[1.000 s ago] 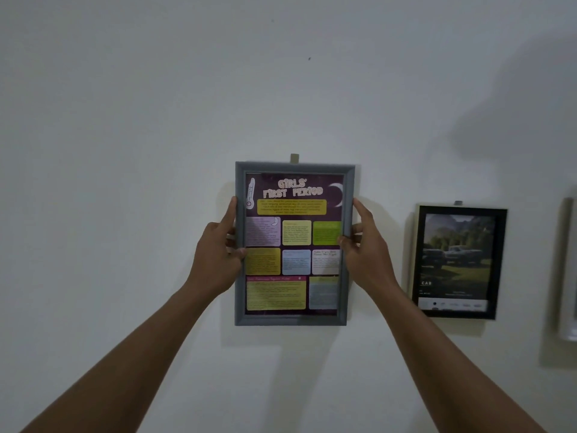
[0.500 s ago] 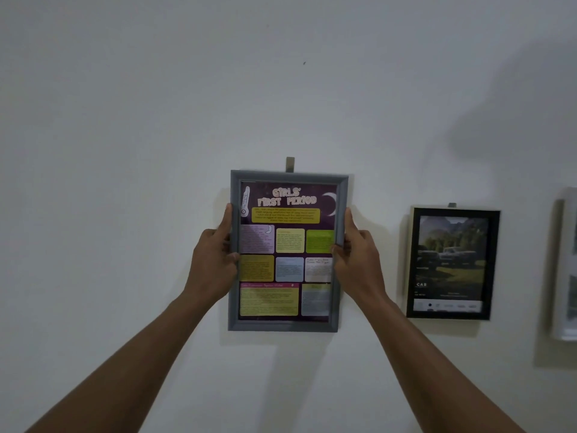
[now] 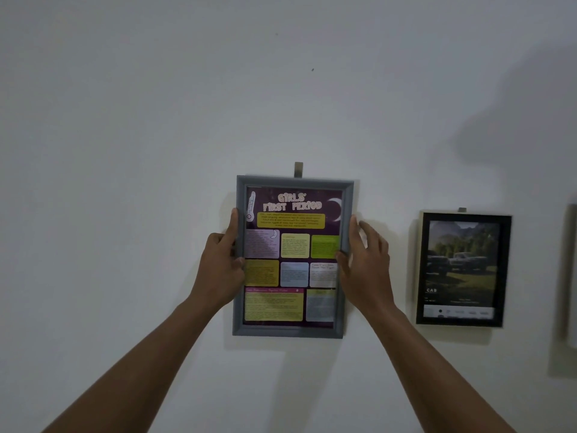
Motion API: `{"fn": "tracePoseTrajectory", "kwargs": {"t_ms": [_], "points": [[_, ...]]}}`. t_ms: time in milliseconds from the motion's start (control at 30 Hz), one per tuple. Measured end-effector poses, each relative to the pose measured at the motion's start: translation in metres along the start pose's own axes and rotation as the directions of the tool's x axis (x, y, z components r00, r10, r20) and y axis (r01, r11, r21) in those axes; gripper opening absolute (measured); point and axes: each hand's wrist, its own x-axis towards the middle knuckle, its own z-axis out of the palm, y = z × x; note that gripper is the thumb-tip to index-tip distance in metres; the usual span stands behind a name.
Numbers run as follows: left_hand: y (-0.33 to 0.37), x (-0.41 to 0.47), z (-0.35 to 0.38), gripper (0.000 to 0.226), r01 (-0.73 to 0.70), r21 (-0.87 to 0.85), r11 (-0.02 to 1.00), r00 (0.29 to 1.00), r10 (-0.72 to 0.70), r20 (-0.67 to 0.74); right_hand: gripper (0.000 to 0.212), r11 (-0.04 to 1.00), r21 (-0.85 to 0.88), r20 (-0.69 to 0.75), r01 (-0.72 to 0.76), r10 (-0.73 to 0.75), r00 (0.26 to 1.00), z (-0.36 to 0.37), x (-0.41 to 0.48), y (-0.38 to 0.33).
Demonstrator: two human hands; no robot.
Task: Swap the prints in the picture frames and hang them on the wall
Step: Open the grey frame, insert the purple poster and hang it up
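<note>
Wall (image 3: 131,157): white, matte, plain, dimly lit. One small dark speck (image 3: 312,69) high up, above centre. A broad soft shadow (image 3: 524,120) lies across the upper right.

Grey frame (image 3: 287,332): rectangular, portrait, moulded rails with a dull painted look. It sits flat against the wall at centre, slightly askew, with its top tipped a little to the right. A small metal tab (image 3: 298,169) sticks up past the top rail. Purple print (image 3: 292,254) inside: headed "GIRLS' FIRST PERIOD", with a crescent moon, a thermometer and rounded text boxes in yellow, green, lilac, pale blue and white. The small text is not readable.

Black frame (image 3: 505,270): well apart to the right and lower on the wall, with a glossy dark border and a pale side edge. Its own tab shows at the top. Car print (image 3: 462,264) inside: vehicles on grass before trees and hills. The edge of a third frame (image 3: 571,276) is cut off at the far right.

Left hand (image 3: 220,270): grips the grey frame's left rail at mid height, thumb upright along the front and fingers curled round behind. It covers part of the rail.

Right hand (image 3: 365,267): at the right rail, thumb on the front face, fingers nearly straight and fanned out, index against the outer edge. No closed grip is visible.
</note>
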Motion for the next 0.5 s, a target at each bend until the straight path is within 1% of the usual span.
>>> {"fn": "tracePoseTrajectory", "kwargs": {"t_ms": [100, 167, 500], "points": [[0.0002, 0.0001, 0.0003, 0.096, -0.013, -0.008, 1.0, 1.0, 0.013, 0.004, 0.07, 0.999, 0.021, 0.099, 0.03, -0.032, 0.995, 0.0022, -0.0032, 0.003], [0.0012, 0.0003, 0.0015, 0.095, -0.02, -0.01, 1.0, 1.0, 0.02, 0.004, 0.073, 0.998, 0.043, 0.132, 0.039, -0.044, 0.99, 0.0021, -0.0049, 0.0061], [0.0017, -0.0006, 0.0031, 0.099, -0.042, -0.008, 0.999, 0.998, 0.042, -0.038, 0.075, 0.997, 0.066, 0.15, 0.037, -0.046, 0.988, 0.0018, -0.0045, 0.0104]]}}
